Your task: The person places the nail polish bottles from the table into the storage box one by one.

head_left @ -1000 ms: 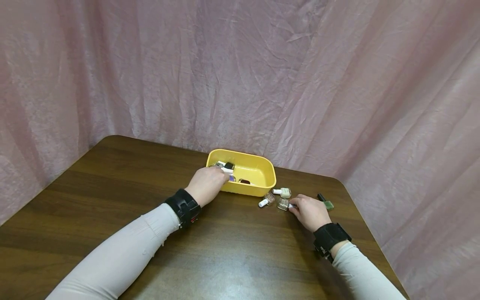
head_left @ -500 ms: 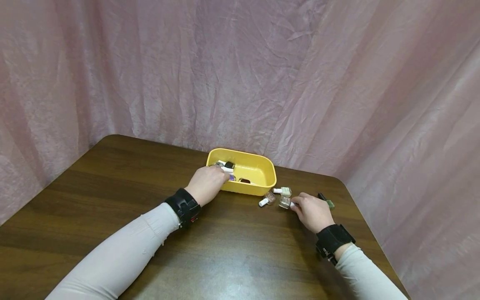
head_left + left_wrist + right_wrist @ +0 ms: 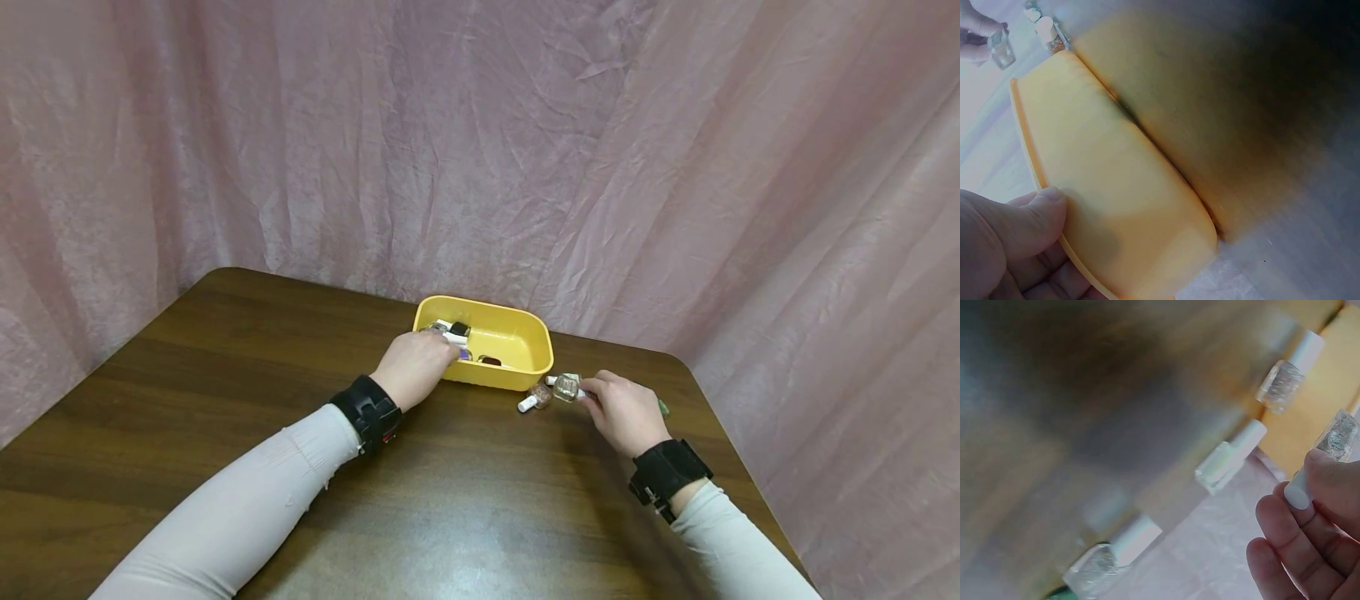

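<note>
Head view: from where I am standing, a pink curtain (image 3: 480,150) is hanging along the far side, behind a brown wooden table (image 3: 450,500). Toward the table's far edge a yellow tub (image 3: 495,379) is sitting, with several small bottles (image 3: 459,330) lying mostly in its left part. The person's left hand (image 3: 416,367) is gripping the tub's near rim, thumb outside; if it were pressing down hard, I judge the tub could be tipping and those loose bottles sliding. Well apart from it, the right hand (image 3: 626,408) is pinching a clear glittery bottle (image 3: 1338,437), to the right of the tub and seemingly off the table. A pinkish glitter bottle (image 3: 540,394) is lying just beside the tub's near right corner, and a pale bottle (image 3: 1215,467) is lying to its right, partly hidden behind the held one; a hand passing low could be knocking either. A green bottle (image 3: 663,407) is showing only partly, right of the right hand. Smallest and riskiest is the white cap (image 3: 1298,489) in the right hand's pinch: being smooth, it could be slipping free, and if unscrewed, which I cannot tell, it could be letting the glass drop.
</note>
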Demonstrator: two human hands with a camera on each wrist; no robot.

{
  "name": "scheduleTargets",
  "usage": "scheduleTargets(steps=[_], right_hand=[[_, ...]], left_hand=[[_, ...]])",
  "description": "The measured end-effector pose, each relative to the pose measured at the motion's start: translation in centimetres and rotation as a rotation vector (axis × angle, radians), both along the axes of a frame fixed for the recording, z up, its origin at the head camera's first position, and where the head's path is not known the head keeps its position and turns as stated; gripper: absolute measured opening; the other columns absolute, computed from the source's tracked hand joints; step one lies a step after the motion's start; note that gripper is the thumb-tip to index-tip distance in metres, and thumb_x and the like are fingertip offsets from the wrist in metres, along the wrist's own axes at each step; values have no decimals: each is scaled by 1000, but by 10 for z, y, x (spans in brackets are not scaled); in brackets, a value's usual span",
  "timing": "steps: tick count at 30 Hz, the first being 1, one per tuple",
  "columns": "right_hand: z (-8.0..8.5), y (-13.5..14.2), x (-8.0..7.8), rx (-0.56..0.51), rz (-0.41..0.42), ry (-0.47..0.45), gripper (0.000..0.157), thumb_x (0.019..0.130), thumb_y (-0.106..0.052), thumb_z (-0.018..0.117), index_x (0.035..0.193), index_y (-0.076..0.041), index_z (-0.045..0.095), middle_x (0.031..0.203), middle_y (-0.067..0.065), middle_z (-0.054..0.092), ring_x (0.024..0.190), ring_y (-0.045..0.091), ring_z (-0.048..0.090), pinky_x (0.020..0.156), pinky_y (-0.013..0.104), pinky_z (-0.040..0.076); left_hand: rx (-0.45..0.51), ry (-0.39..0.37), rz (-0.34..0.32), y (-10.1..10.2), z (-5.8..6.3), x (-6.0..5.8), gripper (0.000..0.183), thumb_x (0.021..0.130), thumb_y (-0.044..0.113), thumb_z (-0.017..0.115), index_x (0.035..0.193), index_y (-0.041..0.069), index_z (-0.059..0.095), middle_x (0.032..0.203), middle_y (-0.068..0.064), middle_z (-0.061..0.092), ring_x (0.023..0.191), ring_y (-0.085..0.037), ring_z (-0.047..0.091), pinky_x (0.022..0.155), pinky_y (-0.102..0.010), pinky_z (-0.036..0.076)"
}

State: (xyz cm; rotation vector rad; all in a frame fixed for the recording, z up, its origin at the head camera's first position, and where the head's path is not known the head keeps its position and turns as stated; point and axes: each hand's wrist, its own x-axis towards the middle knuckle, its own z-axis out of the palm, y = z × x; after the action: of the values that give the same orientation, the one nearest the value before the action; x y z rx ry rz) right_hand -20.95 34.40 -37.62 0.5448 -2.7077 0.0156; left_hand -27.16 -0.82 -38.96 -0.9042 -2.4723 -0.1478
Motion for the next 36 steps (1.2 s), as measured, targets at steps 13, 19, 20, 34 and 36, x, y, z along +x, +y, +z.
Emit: scheduleTargets(steps=[13,19,20,34,36], right_hand=[[23,-25,-15,-8,32,14,14,98,-15,85,110,-10,84,100,3,74,78,18,68,65,42,59],[27,-37,-24,-7,38,-5,15,98,-16,85,111,-10,84,97,2,73,76,17,67,65,42,57],[28,-39,-26,-5,37,-6,16,98,-17,85,112,-10,85,97,2,73,76,17,67,65,42,57],[28,-66,-46,50,15,-23,12,99,-18,83,109,-11,85,93,3,71,78,20,68,68,45,59],[27,-69,-48,61,9,-25,14,99,-19,84,112,-12,85,97,5,73,81,21,71,70,45,60]], left_hand=[[-5,3,1,0,1,-2,24,98,-6,75,101,16,85,92,-3,80,86,-24,73,75,-41,63],[2,17,-5,0,1,-2,24,97,-6,75,98,16,84,90,-2,79,84,-23,73,73,-42,63],[6,18,-5,0,1,-2,23,97,-5,75,96,16,84,90,-2,78,83,-23,72,72,-42,63],[9,18,-10,0,1,1,20,96,-2,76,94,17,83,89,-1,78,82,-24,72,70,-43,62],[8,18,-10,0,1,1,21,95,-3,76,94,17,83,88,-1,78,82,-24,72,70,-43,62]])
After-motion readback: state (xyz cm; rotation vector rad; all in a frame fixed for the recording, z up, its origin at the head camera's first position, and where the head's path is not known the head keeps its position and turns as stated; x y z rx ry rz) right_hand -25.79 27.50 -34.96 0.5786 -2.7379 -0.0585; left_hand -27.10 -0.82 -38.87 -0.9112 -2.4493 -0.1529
